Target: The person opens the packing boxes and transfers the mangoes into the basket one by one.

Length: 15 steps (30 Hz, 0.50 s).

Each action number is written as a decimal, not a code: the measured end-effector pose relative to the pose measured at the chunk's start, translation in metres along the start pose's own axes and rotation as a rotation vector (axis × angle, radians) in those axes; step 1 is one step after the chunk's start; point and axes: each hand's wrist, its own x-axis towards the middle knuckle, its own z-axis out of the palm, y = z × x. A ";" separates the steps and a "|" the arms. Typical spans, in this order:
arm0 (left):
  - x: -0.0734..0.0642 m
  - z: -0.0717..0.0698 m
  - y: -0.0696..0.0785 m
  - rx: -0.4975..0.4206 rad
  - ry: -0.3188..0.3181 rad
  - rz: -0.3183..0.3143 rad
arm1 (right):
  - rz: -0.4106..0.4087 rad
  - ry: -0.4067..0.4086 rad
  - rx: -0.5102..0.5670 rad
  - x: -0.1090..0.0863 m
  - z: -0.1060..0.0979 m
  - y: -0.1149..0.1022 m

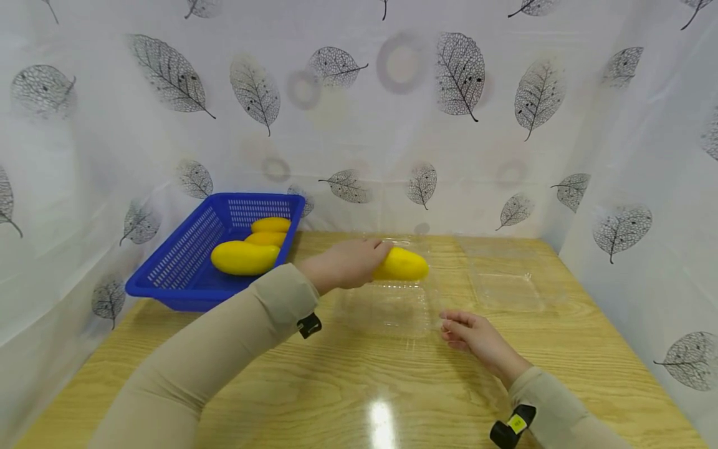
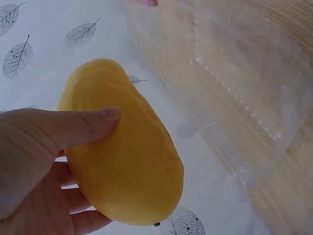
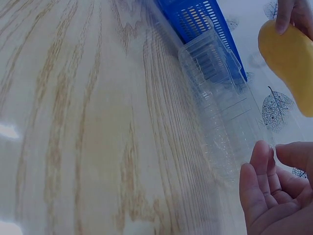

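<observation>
My left hand (image 1: pixel 349 262) holds a yellow mango (image 1: pixel 402 265) above a clear plastic container (image 1: pixel 387 315) in the middle of the table. In the left wrist view the thumb lies across the mango (image 2: pixel 124 156), the other fingers go behind it, and a small dark stem spot shows at its lower end. My right hand (image 1: pixel 473 340) is by the container's near right corner, fingers loosely bent. The right wrist view shows a gap between thumb and forefinger, with fingertips right at the edge of the clear container (image 3: pixel 220 107).
A blue plastic basket (image 1: pixel 168 292) stands at the back left with several mangoes (image 1: pixel 244 258) inside. Another clear container (image 1: pixel 507 290) sits at the back right of the wooden table (image 1: pixel 314 386). A leaf-patterned white curtain (image 1: pixel 359 143) surrounds the table's back and sides.
</observation>
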 end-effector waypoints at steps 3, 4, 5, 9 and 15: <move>-0.002 -0.003 -0.001 0.006 0.004 0.001 | 0.001 0.000 0.001 0.000 0.000 0.000; -0.003 -0.004 -0.001 0.007 0.008 0.002 | 0.000 -0.001 0.001 0.000 0.000 0.000; -0.003 -0.005 -0.001 0.014 0.010 0.002 | 0.000 -0.001 0.001 0.000 0.000 0.000; -0.005 -0.009 -0.003 0.039 0.007 -0.004 | -0.002 0.003 -0.002 0.000 -0.001 0.000; -0.007 -0.014 -0.005 0.034 -0.003 -0.019 | -0.004 0.002 -0.004 0.001 -0.001 0.000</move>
